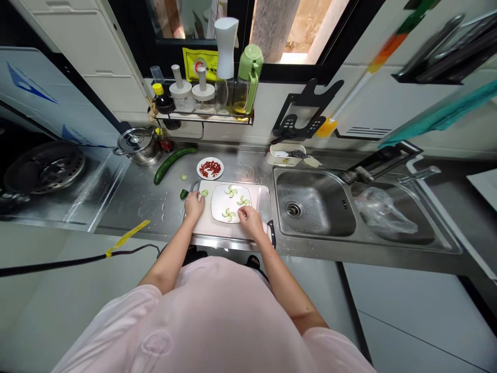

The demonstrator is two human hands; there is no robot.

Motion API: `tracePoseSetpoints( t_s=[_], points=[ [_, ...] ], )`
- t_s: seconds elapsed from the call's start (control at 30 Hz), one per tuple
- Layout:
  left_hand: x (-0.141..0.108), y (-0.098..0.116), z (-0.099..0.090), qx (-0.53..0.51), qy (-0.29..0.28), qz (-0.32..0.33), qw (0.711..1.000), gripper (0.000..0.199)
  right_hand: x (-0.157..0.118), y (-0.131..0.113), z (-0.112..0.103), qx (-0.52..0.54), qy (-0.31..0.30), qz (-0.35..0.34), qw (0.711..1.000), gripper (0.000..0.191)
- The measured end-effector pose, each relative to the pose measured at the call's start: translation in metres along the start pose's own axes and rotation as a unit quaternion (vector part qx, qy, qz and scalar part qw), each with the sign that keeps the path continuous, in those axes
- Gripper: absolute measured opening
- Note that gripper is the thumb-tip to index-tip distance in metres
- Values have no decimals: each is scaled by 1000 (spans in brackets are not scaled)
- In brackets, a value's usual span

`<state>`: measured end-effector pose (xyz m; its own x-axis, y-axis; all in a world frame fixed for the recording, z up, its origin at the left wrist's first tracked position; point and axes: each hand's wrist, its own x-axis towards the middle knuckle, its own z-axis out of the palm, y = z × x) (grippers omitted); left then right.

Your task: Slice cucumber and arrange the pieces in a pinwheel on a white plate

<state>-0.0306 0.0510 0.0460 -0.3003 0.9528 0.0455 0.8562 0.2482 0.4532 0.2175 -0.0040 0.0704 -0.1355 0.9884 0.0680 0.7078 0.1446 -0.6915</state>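
A white square plate (233,192) lies on the pale cutting board (205,223), with curved cucumber slices (229,214) arranged on it in three pinwheel shapes. My right hand (248,217) is over the plate's lower right edge, fingers pinched together; whatever is between them is too small to make out. At the board's left side rests my left hand (194,204), its fingers apart beside a few cucumber slices (204,192). A knife (272,232) lies along the board's right side. Behind the board are a small plate of chopped red pieces (210,168) and a whole cucumber (171,163).
A steel pot (140,146) stands at the back left, near a black pan (46,167). On the right is a double sink (316,204) with a plastic bag (382,212). A shelf (205,118) of bottles and jars hangs above the counter.
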Motion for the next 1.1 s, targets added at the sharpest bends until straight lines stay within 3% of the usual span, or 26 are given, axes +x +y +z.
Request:
tracePoseSetpoints(
  t_s=[0.43,0.73,0.83,0.97,1.1],
  points=[
    [14,3,12,17,0,4,1000,29,1,8,-1,13,15,-5,1000,15],
    [17,1,18,-152,30,-47,987,18,3,7,0,20,20,-8,1000,16],
    [18,3,17,-271,25,-91,958,20,5,6,1,20,20,-12,1000,17],
    [14,15,6,-451,-15,-136,882,24,8,2,0,28,18,-12,999,18],
    [5,32,-16,-518,-56,-141,842,30,16,-7,-6,46,23,-22,998,17]
  ],
)
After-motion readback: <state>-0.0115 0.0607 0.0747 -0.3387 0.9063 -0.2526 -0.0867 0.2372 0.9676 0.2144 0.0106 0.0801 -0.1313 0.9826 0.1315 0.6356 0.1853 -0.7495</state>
